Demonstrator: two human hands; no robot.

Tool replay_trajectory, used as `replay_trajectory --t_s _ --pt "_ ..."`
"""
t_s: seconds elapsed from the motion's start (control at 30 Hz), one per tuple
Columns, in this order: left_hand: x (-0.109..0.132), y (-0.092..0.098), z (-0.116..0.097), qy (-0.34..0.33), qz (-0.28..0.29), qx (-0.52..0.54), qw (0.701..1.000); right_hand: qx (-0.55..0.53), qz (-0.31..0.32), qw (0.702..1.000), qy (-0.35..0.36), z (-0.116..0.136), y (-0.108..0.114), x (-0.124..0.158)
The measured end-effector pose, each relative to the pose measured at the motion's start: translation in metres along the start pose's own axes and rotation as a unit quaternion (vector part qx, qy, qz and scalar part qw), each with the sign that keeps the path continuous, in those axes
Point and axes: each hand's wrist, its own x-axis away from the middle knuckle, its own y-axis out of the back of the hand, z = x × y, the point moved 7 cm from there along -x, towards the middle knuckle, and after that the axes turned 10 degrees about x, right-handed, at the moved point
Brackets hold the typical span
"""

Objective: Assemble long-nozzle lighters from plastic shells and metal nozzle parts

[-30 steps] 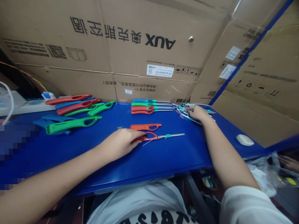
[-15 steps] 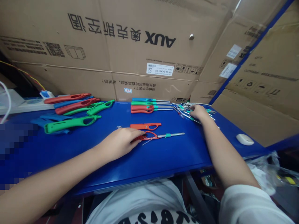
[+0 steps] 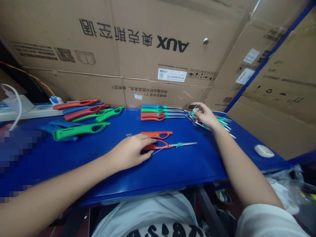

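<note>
A: Where is the red handle [image 3: 164,142]?
B: It lies on the blue table [image 3: 180,168], right in front of the person. A shiny metal tube [image 3: 190,144] sticks out of its end, and an orange half [image 3: 153,134] lies just behind it.

A: What is the left hand [image 3: 138,148] doing?
B: Its finger and thumb are around the back end of the red handle. I can't tell if it squeezes or only rests there.

A: And the right hand [image 3: 204,115]?
B: It pinches a small green piece [image 3: 195,109] between its fingertips, over the near side of the pile of metal tubes [image 3: 227,125]. Most of what it holds is hidden.

A: Is the red handle heavy?
B: I think it's light. It looks like hard, smooth plastic, so it may slide on the shiny table.

A: Can it break?
B: The thin loop might crack if you push hard. The thin wire [image 3: 158,150] beside it looks bendy and easy to snag.

A: Where should I hold it?
B: By the thick back end, gently. The tube looks stiff, but it's slick and round, so pinch it by its green ring [image 3: 179,144].
</note>
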Motion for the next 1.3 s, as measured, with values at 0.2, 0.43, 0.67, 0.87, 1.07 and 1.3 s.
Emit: replay_trajectory --t_s 0.2,0.43,0.67,0.87,1.07,1.3 --pt "0.0 -0.001 0.002 0.009 -0.001 -0.004 1.0 -0.267 0.253 0.929 0.026 0.046 -0.054 0.038" --pt "-0.001 -0.002 0.001 -0.007 -0.031 0.022 0.999 -0.23 0.258 0.938 0.006 0.059 -0.073 0.052" --pt "-0.004 0.005 0.004 -0.004 -0.112 0.049 0.992 -0.313 0.275 0.908 0.042 0.079 -0.074 0.063" --pt "-0.004 0.008 0.003 -0.006 -0.141 0.038 0.989 -0.333 0.346 0.875 0.068 0.106 -0.094 0.093" --pt "-0.004 0.009 0.0 -0.01 -0.137 0.04 0.99 -0.287 0.352 0.884 0.107 0.116 -0.096 0.107" --pt "-0.006 0.007 0.004 0.015 -0.116 0.024 0.993 -0.074 0.158 0.887 0.427 0.135 -0.058 0.114"
